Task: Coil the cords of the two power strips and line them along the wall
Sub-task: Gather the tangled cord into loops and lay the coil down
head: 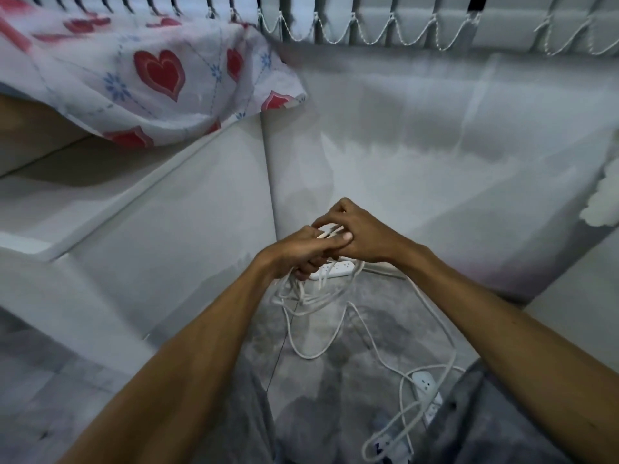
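Well, I see my left hand (294,254) curled round a bundle of white cord (310,296), its loops hanging below the fist. My right hand (360,237) touches the left and pinches a strand between fingers and thumb. Both hover just above the first power strip (335,268), which lies on the grey carpet (321,373) against the wall (418,182). Loose cord trails from beside that strip toward me in slack bends, reaching the second power strip (426,391), well nearer me and to the right. Far above and left of the first strip hangs a heart-print cloth (160,75).
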`<act>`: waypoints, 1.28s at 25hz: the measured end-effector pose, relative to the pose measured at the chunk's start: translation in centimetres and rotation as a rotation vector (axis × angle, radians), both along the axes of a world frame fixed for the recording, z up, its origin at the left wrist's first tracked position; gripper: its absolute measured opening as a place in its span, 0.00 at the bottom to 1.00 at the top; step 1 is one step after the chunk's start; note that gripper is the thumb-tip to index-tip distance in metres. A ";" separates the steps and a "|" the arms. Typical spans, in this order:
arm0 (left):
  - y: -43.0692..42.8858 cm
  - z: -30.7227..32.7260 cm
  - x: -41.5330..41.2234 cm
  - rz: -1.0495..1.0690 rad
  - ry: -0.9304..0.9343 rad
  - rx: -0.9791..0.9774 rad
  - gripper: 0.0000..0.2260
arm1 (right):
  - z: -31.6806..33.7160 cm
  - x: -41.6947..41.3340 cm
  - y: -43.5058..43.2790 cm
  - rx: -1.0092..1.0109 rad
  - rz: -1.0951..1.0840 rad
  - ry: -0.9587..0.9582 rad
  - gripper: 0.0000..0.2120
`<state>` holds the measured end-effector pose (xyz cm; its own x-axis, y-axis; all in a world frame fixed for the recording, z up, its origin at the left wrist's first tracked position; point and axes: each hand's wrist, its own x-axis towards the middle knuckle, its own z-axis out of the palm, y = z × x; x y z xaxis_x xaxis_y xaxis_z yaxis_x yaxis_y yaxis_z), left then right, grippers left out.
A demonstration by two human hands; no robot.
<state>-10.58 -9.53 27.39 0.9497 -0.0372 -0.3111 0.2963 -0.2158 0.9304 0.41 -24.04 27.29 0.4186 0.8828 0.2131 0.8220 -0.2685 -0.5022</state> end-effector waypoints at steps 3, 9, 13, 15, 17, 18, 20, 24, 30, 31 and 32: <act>1.1 -0.2 -0.4 0.024 0.002 -0.010 0.22 | 0.0 1.1 -0.5 -0.216 0.041 -0.041 0.33; 3.5 -1.0 -1.2 0.009 0.051 -0.058 0.14 | -2.5 -0.1 0.1 -0.006 -0.098 0.174 0.19; 4.8 -0.9 -1.4 0.010 0.045 -0.136 0.11 | -3.3 -0.1 0.7 0.127 -0.184 0.150 0.14; 5.5 -1.0 -1.7 -0.001 0.042 -0.116 0.08 | -3.2 0.1 0.6 0.113 -0.152 0.111 0.12; 6.0 -1.1 -2.2 0.011 0.045 -0.093 0.06 | -3.3 0.3 0.5 0.071 -0.103 0.137 0.10; 6.1 -1.1 -2.4 0.023 0.041 -0.080 0.06 | -3.5 0.1 0.5 0.073 -0.100 0.167 0.10; 5.8 -1.0 -2.4 0.047 0.013 -0.049 0.08 | -3.9 -0.3 0.9 0.151 -0.158 0.180 0.11; 4.4 -0.6 -1.7 0.126 -0.100 -0.069 0.14 | -4.0 0.4 0.2 0.170 -0.295 0.145 0.22; 5.7 -0.3 -1.3 0.430 -0.267 -0.226 0.17 | -7.9 1.4 -3.9 -0.533 -0.344 0.334 0.44; 5.9 -0.3 -1.2 0.483 -0.291 -0.250 0.17 | -8.2 1.4 -4.1 -0.568 -0.376 0.385 0.42; 6.0 -0.2 -1.0 0.531 -0.311 -0.269 0.17 | -8.3 1.5 -4.2 -0.565 -0.419 0.450 0.40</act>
<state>-11.60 -3.56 27.16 0.9043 0.4219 -0.0653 0.0078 0.1364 0.9906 1.86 -28.26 19.04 0.6757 0.5585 -0.4811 0.3511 -0.8177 -0.4561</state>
